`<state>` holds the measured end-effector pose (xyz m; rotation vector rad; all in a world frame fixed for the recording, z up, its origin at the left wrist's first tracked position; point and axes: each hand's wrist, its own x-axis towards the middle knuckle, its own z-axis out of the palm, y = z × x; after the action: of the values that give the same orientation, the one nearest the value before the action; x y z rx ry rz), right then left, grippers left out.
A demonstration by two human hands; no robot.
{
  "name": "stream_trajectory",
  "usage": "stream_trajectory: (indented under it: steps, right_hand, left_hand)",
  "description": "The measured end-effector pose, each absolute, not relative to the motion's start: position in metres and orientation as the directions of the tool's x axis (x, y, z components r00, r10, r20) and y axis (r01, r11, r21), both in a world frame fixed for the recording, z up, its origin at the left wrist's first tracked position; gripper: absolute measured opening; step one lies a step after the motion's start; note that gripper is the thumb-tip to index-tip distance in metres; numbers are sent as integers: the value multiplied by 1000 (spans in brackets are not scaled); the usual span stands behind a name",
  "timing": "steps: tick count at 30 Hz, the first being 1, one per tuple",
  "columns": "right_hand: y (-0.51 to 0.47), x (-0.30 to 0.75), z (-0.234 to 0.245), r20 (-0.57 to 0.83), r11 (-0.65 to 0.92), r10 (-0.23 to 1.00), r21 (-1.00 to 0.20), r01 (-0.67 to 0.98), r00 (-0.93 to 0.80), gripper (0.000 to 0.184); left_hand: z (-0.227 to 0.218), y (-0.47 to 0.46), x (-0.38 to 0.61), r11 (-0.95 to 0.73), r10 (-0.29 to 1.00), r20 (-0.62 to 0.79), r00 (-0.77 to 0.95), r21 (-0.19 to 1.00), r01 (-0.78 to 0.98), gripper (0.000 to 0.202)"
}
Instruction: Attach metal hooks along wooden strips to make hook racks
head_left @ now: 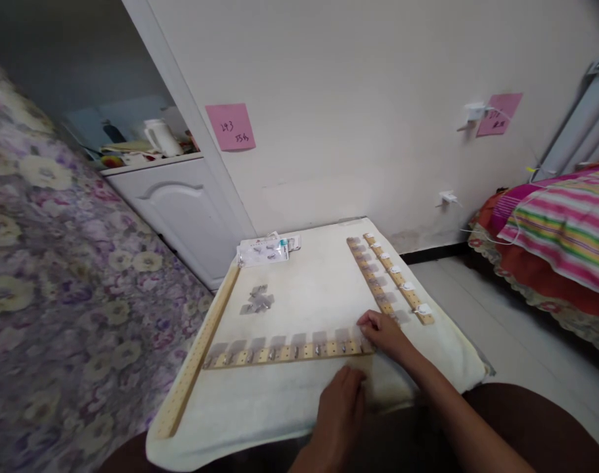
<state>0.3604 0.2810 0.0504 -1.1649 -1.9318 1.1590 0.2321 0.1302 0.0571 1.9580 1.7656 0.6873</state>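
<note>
A wooden strip [284, 353] with a row of holes lies across the near part of the table. Small metal clips with clear plastic flaps [299, 340] are spaced along it. At its right end my right hand [384, 332] is closed, thumb and finger pinched at the last clear flap. Just below that end, my left hand [339, 404] rests with curled fingers close to the strip's near edge; what they hold, if anything, is hidden. A small pile of loose clear flaps with metal clips [258, 300] lies on the left part of the table.
Two more strips lie at the right, one with clear flaps [371, 279] and one with white pieces [400, 282]. A bare perforated strip [201, 348] runs along the left edge of the cloth-covered table [309, 282]. Blister packs [264, 251] lie at the back. A bed [565, 230] stands right.
</note>
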Motion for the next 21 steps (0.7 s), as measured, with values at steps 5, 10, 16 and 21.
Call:
stream_trajectory:
  steps: [5,10,16,21]
  right_hand:
    - [280,360,47,51,230,904,-895,382,-424,12]
    - [281,362,45,42,224,911,-887,405,-411,13]
    - [284,363,39,23,213,908,-886,412,-419,14]
    - [284,364,37,33,231,908,-871,434,-418,15]
  left_hand:
    - [43,130,230,-130,989,138,60,582,803,34]
    - [34,132,230,-121,991,112,72,529,840,37]
    - [33,132,232,-115,992,100,74,517,848,39]
    - [38,134,236,-87,996,59,68,467,880,43]
